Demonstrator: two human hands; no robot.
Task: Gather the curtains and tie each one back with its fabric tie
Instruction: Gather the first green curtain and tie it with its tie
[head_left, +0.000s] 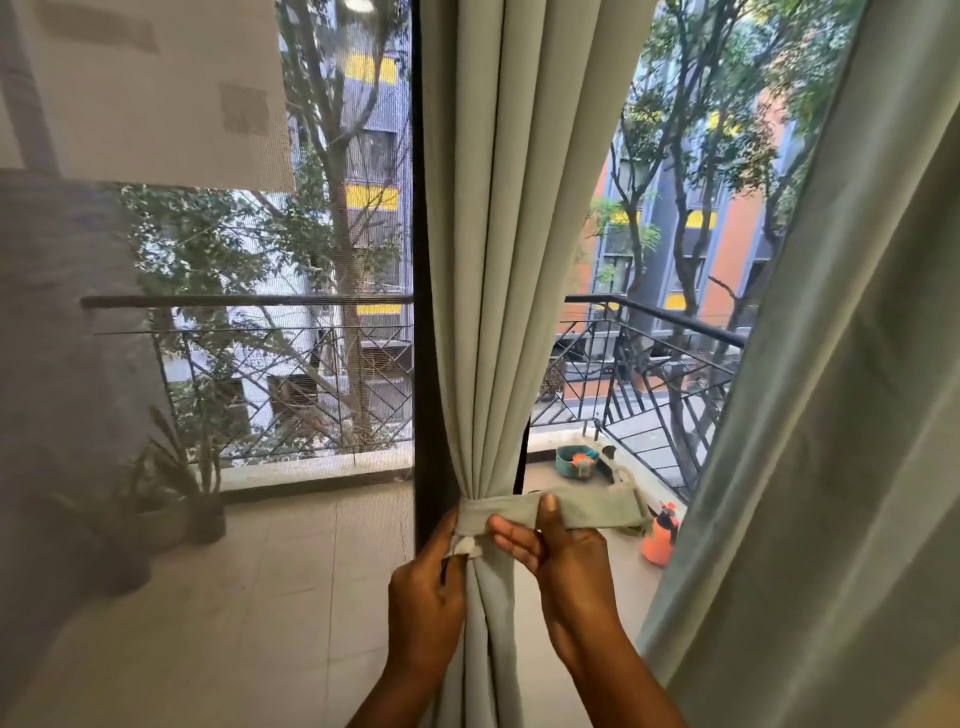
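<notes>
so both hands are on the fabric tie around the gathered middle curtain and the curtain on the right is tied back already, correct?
Not quite. The head view shows the left hand and right hand holding the fabric tie around the gathered middle curtain, as you say. But the curtain on the right hangs loose, with no tie visible on it.

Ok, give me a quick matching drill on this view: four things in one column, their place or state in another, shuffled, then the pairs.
1. pale green gathered curtain
2. green fabric tie band
3. orange plastic spray bottle
4. teal round tub

A. standing on the balcony floor at the right curtain's edge
B. cinched at the waist
C. pinched by the right hand, loose end sticking out right
D. on the balcony floor near the black railing

Pairs: 1-B, 2-C, 3-A, 4-D
</notes>
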